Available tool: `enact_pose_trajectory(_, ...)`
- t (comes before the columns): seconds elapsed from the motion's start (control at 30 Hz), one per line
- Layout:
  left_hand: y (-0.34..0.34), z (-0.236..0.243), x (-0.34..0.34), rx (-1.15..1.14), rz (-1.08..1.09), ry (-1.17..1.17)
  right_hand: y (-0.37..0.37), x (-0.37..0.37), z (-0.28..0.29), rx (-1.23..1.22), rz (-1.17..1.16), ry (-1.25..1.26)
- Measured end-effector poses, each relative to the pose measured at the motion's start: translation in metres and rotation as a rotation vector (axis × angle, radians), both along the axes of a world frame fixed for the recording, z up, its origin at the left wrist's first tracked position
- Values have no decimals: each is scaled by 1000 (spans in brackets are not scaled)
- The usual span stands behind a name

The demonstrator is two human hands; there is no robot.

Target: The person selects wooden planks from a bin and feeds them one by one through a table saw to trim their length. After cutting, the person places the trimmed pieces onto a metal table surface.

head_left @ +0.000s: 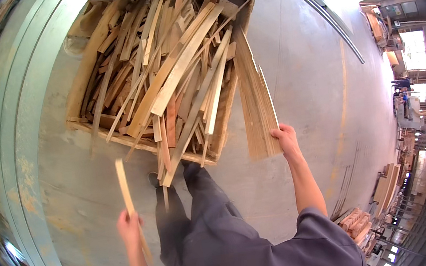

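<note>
My left hand grips a single narrow wooden strip that points up toward the crate. My right hand holds the near end of a stack of long thin wooden slats, which lies alongside the right side of the crate. A big wooden crate in front of me is heaped with several offcut strips and boards sticking out at all angles, some over its near edge. My legs in grey trousers stand just before the crate.
Grey concrete floor lies all around. A curved metal rail runs at the upper right. Stacks of wood and racks stand at the lower right. A pale wall panel runs along the left.
</note>
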State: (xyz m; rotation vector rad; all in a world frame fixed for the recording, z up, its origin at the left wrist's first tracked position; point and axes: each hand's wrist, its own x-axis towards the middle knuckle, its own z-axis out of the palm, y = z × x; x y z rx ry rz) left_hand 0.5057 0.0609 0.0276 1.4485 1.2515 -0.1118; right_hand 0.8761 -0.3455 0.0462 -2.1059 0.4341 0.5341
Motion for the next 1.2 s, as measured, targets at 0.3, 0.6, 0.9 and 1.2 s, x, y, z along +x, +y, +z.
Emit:
enact_pose_trajectory(0.3, -61, 11, 218, -571, -73, -341, -63, -117, 141, 224, -127, 105)
enact_pose_trajectory(0.6, -160, 12, 269, -1210, 121, -343, -42, -206, 190, 488, -160, 0)
enact_pose_trajectory(0.9, -158, 68, 244, -1339, 74, -510, 6, -224, 174, 391, -17, -116)
enact_pose_trajectory(1.2, -132, 82, 228, -1141, 111, -710, 43, -232, 187, 244, 234, -270)
